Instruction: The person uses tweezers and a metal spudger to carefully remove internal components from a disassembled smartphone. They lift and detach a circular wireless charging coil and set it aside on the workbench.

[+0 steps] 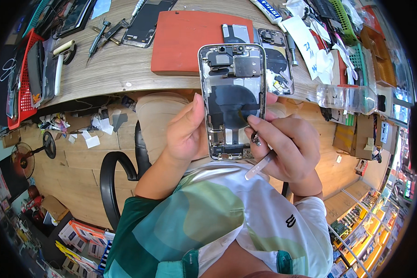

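My left hand [186, 132] grips an opened phone housing [231, 99] by its left edge and holds it upright above my lap, its inner parts and a dark round coil facing me. My right hand [287, 148] rests against the housing's right edge. It holds a slim pale tool [260, 165], and its index finger and thumb pinch at something at the housing's lower right side.
A wooden desk [111, 65] lies ahead with an orange mat [185, 39], a second opened phone housing [275, 60], a phone screen [146, 21], screwdrivers and tweezers [99, 37], red baskets [25, 78] at left and cluttered trays at right. A black chair [113, 176] is under me.
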The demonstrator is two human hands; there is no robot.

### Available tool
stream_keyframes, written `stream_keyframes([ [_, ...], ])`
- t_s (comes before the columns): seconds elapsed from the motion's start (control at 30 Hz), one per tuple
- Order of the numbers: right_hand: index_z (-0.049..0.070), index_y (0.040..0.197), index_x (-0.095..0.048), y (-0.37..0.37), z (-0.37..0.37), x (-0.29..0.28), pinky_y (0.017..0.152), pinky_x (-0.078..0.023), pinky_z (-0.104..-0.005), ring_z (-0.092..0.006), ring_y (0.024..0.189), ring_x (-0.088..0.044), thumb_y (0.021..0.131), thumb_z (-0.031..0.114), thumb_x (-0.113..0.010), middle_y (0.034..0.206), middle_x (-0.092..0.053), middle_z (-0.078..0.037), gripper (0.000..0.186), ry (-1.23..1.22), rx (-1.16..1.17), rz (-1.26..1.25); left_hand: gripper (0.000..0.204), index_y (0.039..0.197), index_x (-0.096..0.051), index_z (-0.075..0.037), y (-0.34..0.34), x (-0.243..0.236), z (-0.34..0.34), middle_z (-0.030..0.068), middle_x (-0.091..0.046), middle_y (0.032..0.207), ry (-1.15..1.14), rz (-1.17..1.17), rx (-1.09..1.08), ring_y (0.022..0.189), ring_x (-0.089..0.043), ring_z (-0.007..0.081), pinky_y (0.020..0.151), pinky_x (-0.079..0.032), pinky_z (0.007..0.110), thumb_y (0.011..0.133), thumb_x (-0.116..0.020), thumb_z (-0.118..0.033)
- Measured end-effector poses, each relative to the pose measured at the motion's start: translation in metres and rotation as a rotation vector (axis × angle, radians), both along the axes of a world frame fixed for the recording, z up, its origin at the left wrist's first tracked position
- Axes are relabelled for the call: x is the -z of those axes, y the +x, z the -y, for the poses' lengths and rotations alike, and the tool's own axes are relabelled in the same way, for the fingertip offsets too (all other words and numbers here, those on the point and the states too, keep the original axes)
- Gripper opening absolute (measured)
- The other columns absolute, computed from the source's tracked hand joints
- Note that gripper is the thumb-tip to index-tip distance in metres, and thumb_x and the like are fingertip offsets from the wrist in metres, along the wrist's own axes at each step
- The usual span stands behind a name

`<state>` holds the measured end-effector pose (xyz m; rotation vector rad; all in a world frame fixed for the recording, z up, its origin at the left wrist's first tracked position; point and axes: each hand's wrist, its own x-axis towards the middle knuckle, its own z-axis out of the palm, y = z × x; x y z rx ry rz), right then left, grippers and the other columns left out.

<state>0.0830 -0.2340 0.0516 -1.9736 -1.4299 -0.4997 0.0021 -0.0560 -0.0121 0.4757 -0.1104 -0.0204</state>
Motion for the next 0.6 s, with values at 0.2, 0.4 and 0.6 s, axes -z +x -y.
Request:
stream_keyframes([
  [0.2,0.005,0.109,-0.082,-0.0069,-0.0014,-0.0102,0.056,-0.050,-0.0324,-0.0188,0.069,-0.065,0.081,0.007,-0.087,0.084,-0.064,-0.004,0.029,-0.048,0.029,-0.044,0.091,0.167,-0.017,0.007,0.0014,-0.0062,0.0014,0.0420,-0.044,0.156,-0.070,-0.013,0.015,0.132,-0.061,0.0486,0.112,-0.051,0.056,0.112,-0.023,-0.065],
  [0.4,0.004,0.111,-0.083,-0.0009,-0.0057,-0.0035,0.047,-0.042,-0.0292,-0.0155,0.061,-0.059,0.077,0.013,-0.089,0.079,-0.060,-0.003,0.035,0.060,-0.025,0.008,0.089,0.167,-0.018,0.007,0.0005,-0.0042,0.0077,0.0414,-0.045,0.154,-0.279,-0.005,0.013,0.131,-0.062,0.0474,0.111,-0.053,0.055,0.112,-0.022,-0.063],
  [0.6,0.003,0.108,-0.083,-0.0007,-0.0070,-0.0046,0.047,-0.043,-0.0295,-0.0169,0.061,-0.061,0.077,0.012,-0.089,0.077,-0.060,-0.003,0.033,0.058,-0.005,-0.021,0.089,0.167,-0.020,0.007,0.0005,-0.0064,0.0099,0.0414,-0.046,0.154,-0.347,-0.039,0.007,0.130,-0.062,0.0477,0.112,-0.052,0.055,0.112,-0.021,-0.063],
])
